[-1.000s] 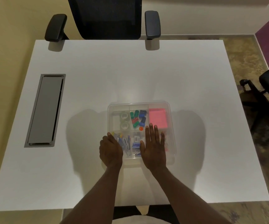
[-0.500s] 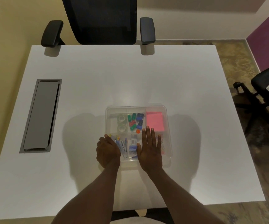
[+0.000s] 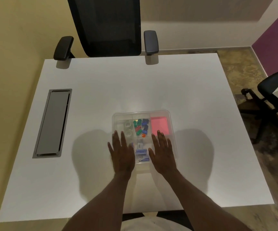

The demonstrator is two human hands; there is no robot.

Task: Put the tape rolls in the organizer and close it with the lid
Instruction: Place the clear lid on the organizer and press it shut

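Tape rolls: two clear tape rolls (image 3: 128,129) lie in the far-left compartment of the organizer, one behind the other, already stowed.
Organizer: the clear plastic compartment box (image 3: 171,124) sits on the white counter (image 3: 101,89), near its front edge and a little right of centre.
Other contents: green, blue and red clips (image 3: 140,127) fill the middle far compartment; a pink pad of sticky notes (image 3: 159,125) fills the far-right one; blue boxes (image 3: 141,152) lie in the near middle.
Lid: a clear plastic lid (image 3: 141,113) appears to lie over the box, though being clear it is hard to tell whether it is fully seated.
Left hand: the left hand (image 3: 122,152) lies flat on the near-left part of the lid, fingers (image 3: 116,137) spread and straight, gripping nothing.
Right hand: the right hand (image 3: 162,152) lies flat on the near-right part, fingers straight and slightly apart, also gripping nothing.
Progress: judged nearly finished; what seems left is pressing the lid down until it snaps shut.
Surroundings: a grey cable hatch (image 3: 52,123) is set in the counter's left side; a black mesh chair (image 3: 106,25) stands at the far edge.
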